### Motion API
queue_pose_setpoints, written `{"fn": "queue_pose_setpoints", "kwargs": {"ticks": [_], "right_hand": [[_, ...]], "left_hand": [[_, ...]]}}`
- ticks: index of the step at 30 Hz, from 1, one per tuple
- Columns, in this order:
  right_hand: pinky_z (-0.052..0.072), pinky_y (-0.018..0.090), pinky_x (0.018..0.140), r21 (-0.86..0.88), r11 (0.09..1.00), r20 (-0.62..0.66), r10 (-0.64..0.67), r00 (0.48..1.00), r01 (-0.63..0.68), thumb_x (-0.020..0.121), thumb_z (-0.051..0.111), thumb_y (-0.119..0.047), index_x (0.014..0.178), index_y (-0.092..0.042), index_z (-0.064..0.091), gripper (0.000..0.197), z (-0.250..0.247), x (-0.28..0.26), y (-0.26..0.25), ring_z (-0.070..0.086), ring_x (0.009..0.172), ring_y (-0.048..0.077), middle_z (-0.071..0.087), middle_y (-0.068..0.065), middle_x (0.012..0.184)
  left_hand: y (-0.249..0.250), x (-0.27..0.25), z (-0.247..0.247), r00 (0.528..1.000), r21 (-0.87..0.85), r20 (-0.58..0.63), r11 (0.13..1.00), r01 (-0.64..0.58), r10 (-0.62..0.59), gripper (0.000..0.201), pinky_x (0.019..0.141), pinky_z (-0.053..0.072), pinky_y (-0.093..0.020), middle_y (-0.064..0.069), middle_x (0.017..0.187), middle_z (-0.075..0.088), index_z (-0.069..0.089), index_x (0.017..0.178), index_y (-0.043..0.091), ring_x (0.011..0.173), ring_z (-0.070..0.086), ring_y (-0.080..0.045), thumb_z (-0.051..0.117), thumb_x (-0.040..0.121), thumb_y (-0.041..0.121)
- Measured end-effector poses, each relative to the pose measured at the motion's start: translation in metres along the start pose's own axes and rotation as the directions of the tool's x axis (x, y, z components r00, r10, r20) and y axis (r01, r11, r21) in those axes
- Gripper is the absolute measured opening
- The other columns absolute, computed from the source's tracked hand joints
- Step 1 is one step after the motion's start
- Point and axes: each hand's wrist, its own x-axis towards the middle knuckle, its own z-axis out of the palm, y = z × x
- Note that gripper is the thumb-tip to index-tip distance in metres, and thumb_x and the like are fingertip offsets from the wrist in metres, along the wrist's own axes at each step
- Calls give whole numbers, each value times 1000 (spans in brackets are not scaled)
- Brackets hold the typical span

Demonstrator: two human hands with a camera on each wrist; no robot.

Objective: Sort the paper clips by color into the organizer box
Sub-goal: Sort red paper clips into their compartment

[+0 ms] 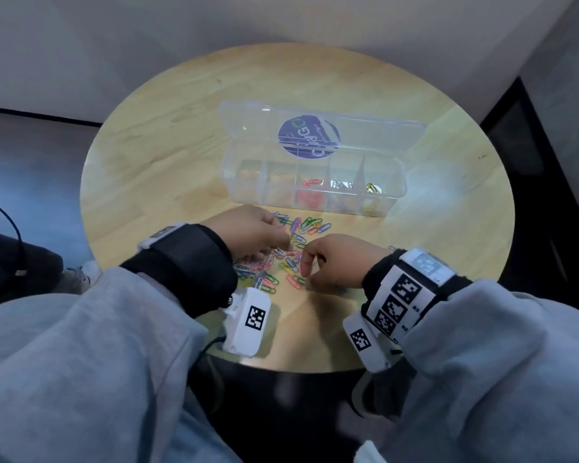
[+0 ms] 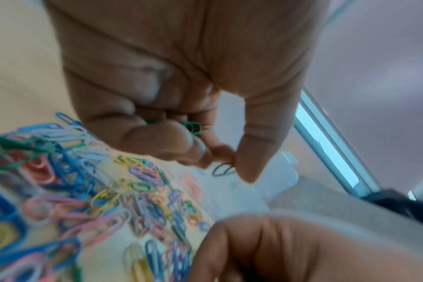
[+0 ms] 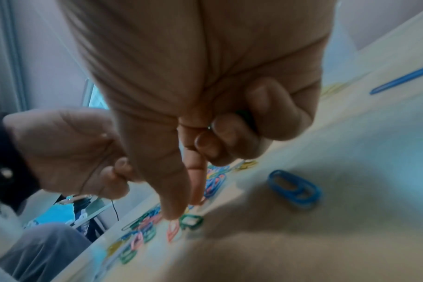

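Observation:
A heap of mixed-colour paper clips (image 1: 310, 225) lies on the round wooden table (image 1: 181, 145), just in front of the clear organizer box (image 1: 315, 208). The box holds red clips (image 1: 311, 183), silver clips (image 1: 341, 185) and gold clips (image 1: 371, 188) in separate compartments. My left hand (image 1: 281, 248) hovers over the heap; it keeps green clips (image 2: 193, 126) under curled fingers and pinches a dark clip (image 2: 224, 168) between thumb and forefinger. My right hand (image 1: 305, 279) points thumb and forefinger down at a green clip (image 3: 190, 221) on the table. Its other fingers curl over something dark green (image 3: 244, 114).
The box lid (image 1: 321, 135) stands open behind the compartments, with a round blue sticker on it. A lone blue clip (image 3: 295, 188) lies apart from the heap near my right palm. Bare tabletop stretches left of the box. The table's front edge is close to my wrists.

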Motion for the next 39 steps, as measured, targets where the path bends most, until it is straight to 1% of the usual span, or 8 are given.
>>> {"fn": "queue_pose_setpoints", "kwargs": {"ticks": [4, 10, 13, 18, 21, 26, 30, 39], "right_hand": [[28, 20, 49, -124, 992, 2, -39, 999, 39, 80, 68, -26, 83, -25, 59, 10, 4, 3, -6, 41, 57, 5, 43, -11, 64], [40, 25, 59, -265, 964, 84, -16, 996, 38, 84, 60, -16, 98, -13, 69, 18, 3, 9, -13, 53, 78, 19, 55, -1, 80], [37, 21, 52, -305, 952, 119, 5, 993, 32, 84, 56, -12, 88, -16, 67, 12, 1, 5, -14, 53, 76, 19, 56, 1, 82], [48, 29, 61, -55, 997, 33, -54, 998, 56, 77, 59, -11, 72, -13, 62, 6, -15, 2, -1, 51, 60, 13, 58, -1, 66], [46, 20, 51, 240, 970, -25, -33, 999, 38, 79, 64, -7, 66, -17, 54, 19, -28, 3, 9, 50, 47, 7, 56, -3, 58], [48, 17, 45, 705, 709, -23, -12, 1000, 25, 85, 53, 9, 85, -14, 57, 23, -37, 6, 14, 52, 48, 13, 51, 4, 60], [45, 17, 44, 828, 561, 15, -38, 999, 10, 88, 42, 13, 76, -8, 58, 29, -38, 6, 15, 50, 45, 9, 50, 8, 70], [56, 19, 55, 989, 149, -18, 8, 1000, 16, 92, 31, 5, 88, 3, 55, 24, -61, 14, 6, 59, 56, 15, 53, 13, 76]], "left_hand": [[0, 1, -6, 1000, -336, -25, 942, -17, 9, 30, 37, 35, -12, 1, 46, 48, 46, 62, 11, 38, 42, -7, 61, 82, -5], [1, 1, -4, 999, -522, -35, 852, -33, 18, 30, 35, 34, -11, 3, 41, 52, 46, 66, 13, 34, 43, -4, 52, 84, -10], [3, 0, -4, 999, -606, -25, 796, 10, -31, 23, 36, 37, -11, 2, 47, 54, 56, 78, 13, 36, 45, -3, 46, 88, -5], [7, -1, -7, 998, -683, 37, 729, 56, -42, 22, 38, 41, -12, -1, 63, 46, 59, 87, 11, 38, 47, -4, 39, 90, 3], [11, 0, -11, 999, -752, 20, 658, 44, -43, 22, 40, 43, -13, -3, 66, 47, 57, 83, 10, 42, 50, -8, 38, 94, 15], [16, 2, -19, 998, -828, -35, 560, 3, -57, 39, 54, 56, -24, -15, 84, 57, 55, 90, 6, 71, 59, -22, 35, 97, 39], [22, 4, -26, 999, -841, -26, 541, -10, -23, 44, 76, 52, -35, -20, 99, 58, 55, 97, 5, 89, 60, -28, 33, 97, 44], [37, 16, -48, 998, -856, -38, 513, -57, 49, 49, 83, 49, -35, -22, 113, 54, 56, 100, 5, 107, 56, -31, 34, 95, 48]]}}
